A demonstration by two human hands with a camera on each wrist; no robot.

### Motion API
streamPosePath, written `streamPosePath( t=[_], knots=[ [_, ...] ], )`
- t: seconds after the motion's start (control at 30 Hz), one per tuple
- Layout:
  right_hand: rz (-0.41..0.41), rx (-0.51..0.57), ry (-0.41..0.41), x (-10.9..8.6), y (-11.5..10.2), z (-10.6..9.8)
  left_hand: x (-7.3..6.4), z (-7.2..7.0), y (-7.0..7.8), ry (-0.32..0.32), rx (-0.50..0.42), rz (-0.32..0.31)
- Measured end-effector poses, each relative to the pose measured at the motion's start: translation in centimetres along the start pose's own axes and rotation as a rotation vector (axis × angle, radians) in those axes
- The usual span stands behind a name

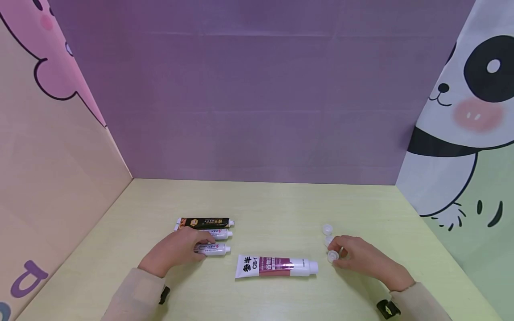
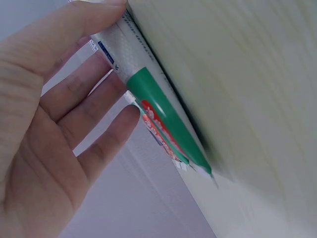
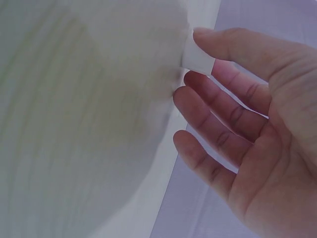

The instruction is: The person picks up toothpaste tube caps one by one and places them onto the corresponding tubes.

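Note:
My left hand point(image 1: 178, 250) pinches the nearest small white tube point(image 1: 216, 249) between thumb and fingers as it lies on the table. Its green end with red print shows in the left wrist view. A second white tube point(image 1: 221, 233) and a black tube point(image 1: 209, 223) lie just behind it, partly covered by the hand. On the right, my right hand point(image 1: 359, 256) pinches a small white cap point(image 1: 333, 256) at the tabletop; the right wrist view shows the thumb on the cap point(image 3: 197, 55). Two more caps sit behind it, the farthest cap point(image 1: 327, 229) in plain sight.
A larger white and maroon tube point(image 1: 277, 266) with its white cap on lies between the hands, nearer the front. Purple panel point(image 1: 257, 98) closes the back of the pale table point(image 1: 277, 205). Printed side walls stand left and right, the right one with a panda point(image 1: 445, 178).

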State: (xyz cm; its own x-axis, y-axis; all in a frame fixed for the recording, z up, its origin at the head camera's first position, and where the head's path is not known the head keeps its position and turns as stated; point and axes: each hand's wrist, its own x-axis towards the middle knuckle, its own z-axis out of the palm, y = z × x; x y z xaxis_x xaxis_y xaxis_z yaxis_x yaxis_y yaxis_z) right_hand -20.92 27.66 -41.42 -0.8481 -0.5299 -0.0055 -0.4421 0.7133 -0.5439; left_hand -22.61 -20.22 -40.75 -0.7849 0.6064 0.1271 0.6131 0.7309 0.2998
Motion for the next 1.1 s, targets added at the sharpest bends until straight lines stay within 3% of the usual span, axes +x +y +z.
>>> streamPosePath(
  t=[0.47, 0.67, 0.87, 1.1],
  knots=[
    [-0.079, -0.034, 0.027, -0.1, -0.4, -0.4, -0.1, -0.3, -0.1, -0.012, -0.001, 0.012],
    [-0.111, -0.037, 0.034, -0.2, -0.6, -0.5, 0.0, -0.7, -0.1, 0.032, 0.009, 0.051],
    [-0.127, -0.051, 0.043, -0.2, -0.8, -0.6, 0.2, -1.4, 0.4, 0.053, 0.013, 0.050],
    [-0.146, -0.050, 0.052, -0.1, -1.2, -0.7, 0.4, -1.9, 0.8, 0.095, -0.011, 0.112]
  ],
)
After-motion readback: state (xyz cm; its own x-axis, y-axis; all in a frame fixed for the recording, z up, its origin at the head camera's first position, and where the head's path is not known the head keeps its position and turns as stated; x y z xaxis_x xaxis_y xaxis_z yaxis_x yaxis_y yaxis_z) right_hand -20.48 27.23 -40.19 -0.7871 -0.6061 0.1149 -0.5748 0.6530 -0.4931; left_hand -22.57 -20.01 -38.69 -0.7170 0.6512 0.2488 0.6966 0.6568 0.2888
